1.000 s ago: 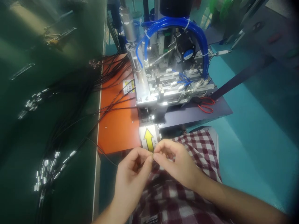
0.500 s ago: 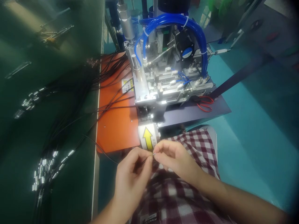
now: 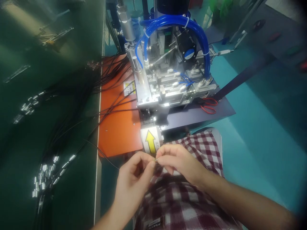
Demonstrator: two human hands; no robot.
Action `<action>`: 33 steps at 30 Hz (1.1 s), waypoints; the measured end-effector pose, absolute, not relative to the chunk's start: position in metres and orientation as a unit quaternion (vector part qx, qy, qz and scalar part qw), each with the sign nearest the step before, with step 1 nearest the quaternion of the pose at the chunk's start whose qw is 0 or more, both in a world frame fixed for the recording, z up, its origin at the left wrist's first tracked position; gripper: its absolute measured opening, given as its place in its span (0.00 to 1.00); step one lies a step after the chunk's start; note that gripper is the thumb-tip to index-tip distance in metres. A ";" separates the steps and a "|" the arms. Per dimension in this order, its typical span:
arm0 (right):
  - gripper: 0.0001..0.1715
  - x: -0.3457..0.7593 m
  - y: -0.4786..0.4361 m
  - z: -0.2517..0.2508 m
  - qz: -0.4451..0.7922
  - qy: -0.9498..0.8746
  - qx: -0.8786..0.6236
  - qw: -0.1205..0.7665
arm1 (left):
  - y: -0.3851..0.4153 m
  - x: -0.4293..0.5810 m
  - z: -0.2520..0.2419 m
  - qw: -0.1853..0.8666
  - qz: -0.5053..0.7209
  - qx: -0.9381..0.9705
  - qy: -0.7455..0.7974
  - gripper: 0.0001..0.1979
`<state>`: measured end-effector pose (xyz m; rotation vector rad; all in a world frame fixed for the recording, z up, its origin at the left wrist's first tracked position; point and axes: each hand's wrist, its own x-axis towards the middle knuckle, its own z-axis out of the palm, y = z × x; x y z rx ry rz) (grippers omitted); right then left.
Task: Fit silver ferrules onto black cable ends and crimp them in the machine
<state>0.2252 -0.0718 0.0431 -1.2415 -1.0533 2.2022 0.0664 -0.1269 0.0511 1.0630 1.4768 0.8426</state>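
Both hands are up close together over the lap, right in front of the machine. The left hand (image 3: pixel 134 179) has its thumb and forefinger pressed together on the end of a thin black cable (image 3: pixel 103 154) - the cable trails off from that pinch to the left, across the edge of the orange plate (image 3: pixel 117 131) and onto the green table (image 3: pixel 21 147). The right hand (image 3: pixel 178 163) meets it fingertip to fingertip, thumb and forefinger also pinched shut on the bare tip of that same cable. Whether there's some tiny part in that pinch too, I can't tell, it's just too small. The other fingers of both hands are loosely curled.

Just behind the fingertips sits the yellow arrow label (image 3: pixel 150 142) on the front of the machine (image 3: pixel 163 92), arrow pointing away from the person. Blue air hoses (image 3: pixel 189 25) loop over the top of it, and there's a small black fan (image 3: pixel 190 52) on the right side. Red-handled scissors (image 3: pixel 209 105) lie on the dark base plate beside the machine's right end.

Off to the left a big bundle of black cables (image 3: pixel 79 92) fans over the table, with clusters of shiny metal sleeves (image 3: pixel 45 175) on their ends - well apart from the hands. Under the hands is red-and-white checked cloth (image 3: pixel 192 198).
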 end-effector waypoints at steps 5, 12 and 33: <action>0.02 0.233 -0.065 0.042 0.822 -0.400 -0.380 0.145 | -0.125 0.062 0.054 0.596 0.316 0.431 0.599 0.11; 0.05 0.237 -0.063 0.050 0.776 -0.503 -0.356 0.135 | -0.122 0.061 0.058 0.615 0.296 0.429 0.591 0.11; 0.03 0.234 -0.081 0.056 0.622 -0.589 -0.453 0.247 | -0.123 0.062 0.055 0.603 0.328 0.419 0.594 0.08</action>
